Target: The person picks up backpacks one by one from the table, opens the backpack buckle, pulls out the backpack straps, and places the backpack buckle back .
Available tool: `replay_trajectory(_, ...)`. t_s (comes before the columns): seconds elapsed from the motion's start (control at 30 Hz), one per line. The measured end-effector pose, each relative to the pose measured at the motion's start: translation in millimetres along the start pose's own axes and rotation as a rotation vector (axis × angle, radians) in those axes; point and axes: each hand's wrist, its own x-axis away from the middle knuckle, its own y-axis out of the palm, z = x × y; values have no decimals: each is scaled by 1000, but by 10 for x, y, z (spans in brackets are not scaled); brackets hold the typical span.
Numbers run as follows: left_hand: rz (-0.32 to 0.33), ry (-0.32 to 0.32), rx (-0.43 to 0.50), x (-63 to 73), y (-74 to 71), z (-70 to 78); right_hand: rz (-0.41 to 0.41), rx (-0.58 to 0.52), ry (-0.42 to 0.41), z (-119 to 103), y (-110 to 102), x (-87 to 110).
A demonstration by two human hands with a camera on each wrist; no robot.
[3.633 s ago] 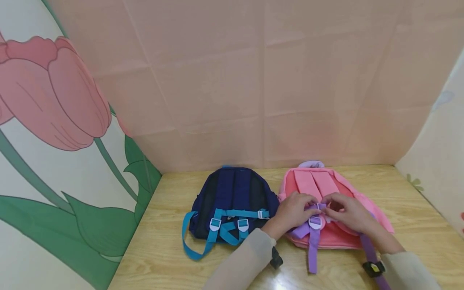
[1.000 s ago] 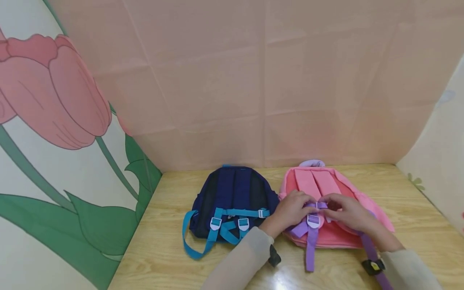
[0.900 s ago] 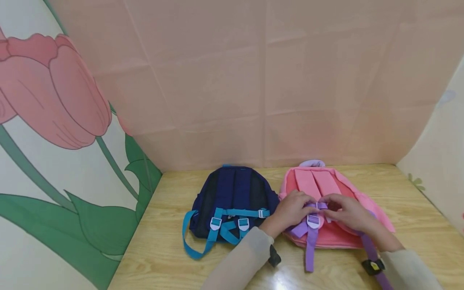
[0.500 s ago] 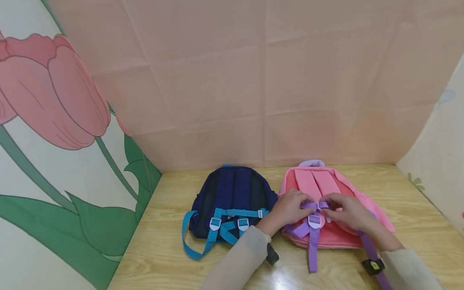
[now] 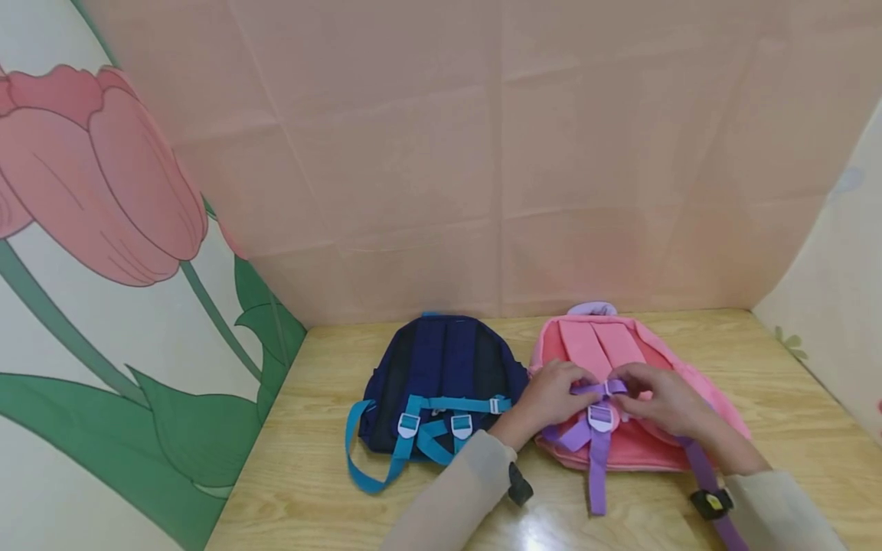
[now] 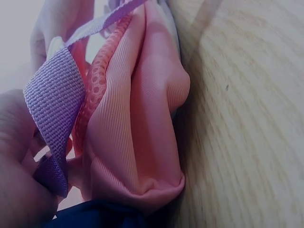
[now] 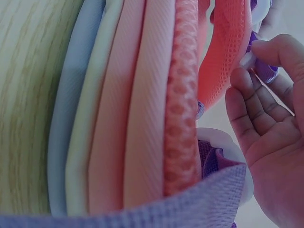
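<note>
A pink backpack (image 5: 689,448) lies on its front on the table, with purple straps and white buckles on its back side. My left hand (image 5: 547,398) pinches a purple strap (image 5: 586,390) left of a small white buckle (image 5: 608,389). My right hand (image 5: 664,398) pinches the same strap at the right of that buckle. Below, a white slider buckle (image 5: 600,418) bears a hanging purple strap end (image 5: 598,478). The left wrist view has a folded purple strap (image 6: 57,90) by my left fingers. In the right wrist view my right hand (image 7: 273,118) has thumb and index together on the strap.
A dark blue backpack (image 5: 444,352) with light blue straps (image 5: 375,482) and white buckles lies beside the pink one, on the left. Both rest on a wood-grain table (image 5: 303,459). A pinkish backdrop (image 5: 413,153) stands behind, and a tulip-printed panel (image 5: 124,176) at the left.
The left hand has shifted slightly left, and more purple strap shows between its fingers and the small buckle. The right hand has stayed nearly in place. The backpacks have not moved.
</note>
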Motion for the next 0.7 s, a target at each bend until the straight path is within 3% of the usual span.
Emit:
replay_trajectory(0.43, 10, -10, 42, 27, 12, 12, -37, -4, 43, -23, -27, -20)
replay_trajectory(0.7, 8, -36, 47, 33, 0, 42, 5, 6, 23, -24, 5, -2)
